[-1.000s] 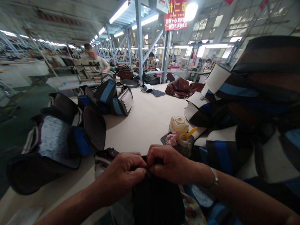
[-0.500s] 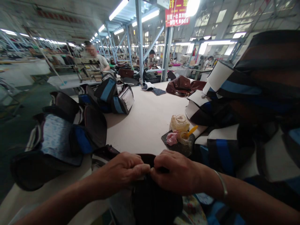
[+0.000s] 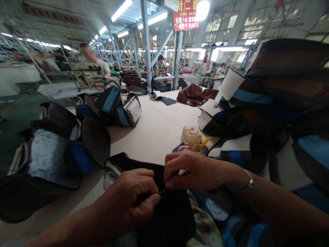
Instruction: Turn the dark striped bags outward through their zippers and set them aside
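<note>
Person's 2 bare hands meet, slightly apart, at the near side of a pale worktable (image 3: 156,120). L hand (image 3: 140,193), lower of the two, is closed, thumb + bent forefinger pinching the edge of a dark bag (image 3: 171,218). R hand (image 3: 189,169), w/ a silvery bracelet (image 3: 249,178) on its wrist, is also curled in a pinch at that edge, thumb under forefinger. A thin line spans the small gap btwn fingertips; thread or fabric edge, can't tell. Dark bag hangs directly below the hands, bottom ctr, too dim for detail; flowered fabric (image 3: 205,223) shows just R of it. Behind the hands, a dark reddish-brown panel (image 3: 146,166); unclear if same bag.

Just beyond R hand: yellowish container (image 3: 191,134), yellow stick (image 3: 205,143) leaning up to the R, and pink wad (image 3: 184,146), partly hidden by the hand. Far end of table: glossy brown bag (image 3: 192,94).

L side of table: black bag pieces w/ blue bands + a pale blue patterned one (image 3: 47,154). R side: tall pile (image 3: 282,99) of similar pieces, black, white, blue. Bkgd: co-worker in light shirt (image 3: 102,66) by a machine; red sign (image 3: 186,20) overhead.
</note>
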Tool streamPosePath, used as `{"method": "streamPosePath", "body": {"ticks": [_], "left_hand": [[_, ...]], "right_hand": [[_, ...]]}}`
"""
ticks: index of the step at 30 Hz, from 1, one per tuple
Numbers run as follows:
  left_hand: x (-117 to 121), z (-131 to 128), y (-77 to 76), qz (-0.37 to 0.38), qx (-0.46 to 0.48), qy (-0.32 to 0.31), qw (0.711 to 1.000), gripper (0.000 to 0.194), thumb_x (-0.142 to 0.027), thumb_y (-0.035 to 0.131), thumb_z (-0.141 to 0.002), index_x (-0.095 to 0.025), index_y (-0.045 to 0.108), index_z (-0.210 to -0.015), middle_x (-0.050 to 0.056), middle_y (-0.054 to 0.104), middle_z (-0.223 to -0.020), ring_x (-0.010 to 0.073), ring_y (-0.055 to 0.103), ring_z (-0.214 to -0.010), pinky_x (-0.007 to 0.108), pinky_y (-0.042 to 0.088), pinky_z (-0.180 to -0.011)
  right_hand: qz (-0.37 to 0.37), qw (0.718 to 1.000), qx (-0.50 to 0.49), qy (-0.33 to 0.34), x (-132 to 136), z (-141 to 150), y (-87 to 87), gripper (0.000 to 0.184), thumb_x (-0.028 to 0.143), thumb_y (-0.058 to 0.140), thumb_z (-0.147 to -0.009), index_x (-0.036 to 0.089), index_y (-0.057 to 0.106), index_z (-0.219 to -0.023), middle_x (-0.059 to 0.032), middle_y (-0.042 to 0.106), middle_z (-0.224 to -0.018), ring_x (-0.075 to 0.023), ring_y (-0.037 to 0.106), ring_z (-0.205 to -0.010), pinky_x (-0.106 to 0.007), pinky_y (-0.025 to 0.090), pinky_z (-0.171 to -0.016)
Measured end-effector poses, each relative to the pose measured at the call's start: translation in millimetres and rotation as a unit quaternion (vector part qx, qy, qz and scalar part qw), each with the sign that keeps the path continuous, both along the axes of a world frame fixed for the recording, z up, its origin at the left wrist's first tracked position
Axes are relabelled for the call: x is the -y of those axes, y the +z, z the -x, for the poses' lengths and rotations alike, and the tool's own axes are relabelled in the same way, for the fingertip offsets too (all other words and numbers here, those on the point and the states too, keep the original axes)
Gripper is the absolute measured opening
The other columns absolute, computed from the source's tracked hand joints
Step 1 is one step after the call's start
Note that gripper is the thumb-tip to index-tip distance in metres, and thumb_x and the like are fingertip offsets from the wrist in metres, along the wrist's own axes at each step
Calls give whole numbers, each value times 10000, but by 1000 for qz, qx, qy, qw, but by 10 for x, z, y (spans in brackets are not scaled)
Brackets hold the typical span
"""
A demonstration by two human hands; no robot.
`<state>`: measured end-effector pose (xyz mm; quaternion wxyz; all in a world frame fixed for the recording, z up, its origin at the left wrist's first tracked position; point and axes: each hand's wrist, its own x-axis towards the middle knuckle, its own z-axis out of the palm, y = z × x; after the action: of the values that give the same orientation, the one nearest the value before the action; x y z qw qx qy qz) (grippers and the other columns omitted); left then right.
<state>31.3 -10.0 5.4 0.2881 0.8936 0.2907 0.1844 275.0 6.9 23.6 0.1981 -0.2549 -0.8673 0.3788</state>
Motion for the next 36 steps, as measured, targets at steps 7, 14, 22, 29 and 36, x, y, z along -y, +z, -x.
{"method": "streamPosePath", "body": {"ticks": [7, 14, 22, 29, 36], "left_hand": [[-209, 12, 171, -33, -2, -57, 998, 157, -96, 532, -801, -175, 645, -725, 5, 624, -779, 139, 576, -792, 247, 406, -738], [-403, 467, 265, 111, 61, 34, 991, 251, -301, 540, -924, -170, 619, -725, 13, 561, -818, 149, 538, -764, 242, 412, -695], [-149, 839, 462, 236, 43, 33, 970, 106, -265, 595, -869, -190, 666, -889, 34, 629, -953, 197, 578, -909, 250, 447, -811], [169, 602, 613, 238, -46, 134, 961, 232, -423, 636, -876, -212, 708, -939, 2, 640, -873, 169, 563, -790, 230, 387, -608], [151, 506, 613, 297, -22, 128, 946, 185, -355, 649, -844, -176, 683, -809, -19, 560, -786, 136, 479, -709, 254, 373, -638]], "right_hand": [[-48, 993, 108, -23, 11, 260, 246, 64, 147, 690, -757, 145, 631, -730, 24, 588, -753, -82, 512, -630, -201, 382, -559], [-9, 1000, -12, 0, -212, 387, 330, 172, 320, 607, -936, 160, 639, -882, 7, 600, -823, -113, 536, -746, -239, 430, -682], [-22, 986, -153, 55, -123, 573, -187, 243, 329, 764, -848, 156, 597, -877, -8, 566, -839, -129, 511, -780, -259, 414, -711], [-25, 985, -162, 47, 60, 698, -72, 176, 265, 732, -851, 172, 587, -887, -29, 590, -885, -146, 538, -815, -269, 439, -726], [79, 986, -147, 29, 89, 596, -56, 239, 376, 721, -854, 160, 663, -936, -37, 614, -931, -166, 556, -864, -314, 454, -827]]}}
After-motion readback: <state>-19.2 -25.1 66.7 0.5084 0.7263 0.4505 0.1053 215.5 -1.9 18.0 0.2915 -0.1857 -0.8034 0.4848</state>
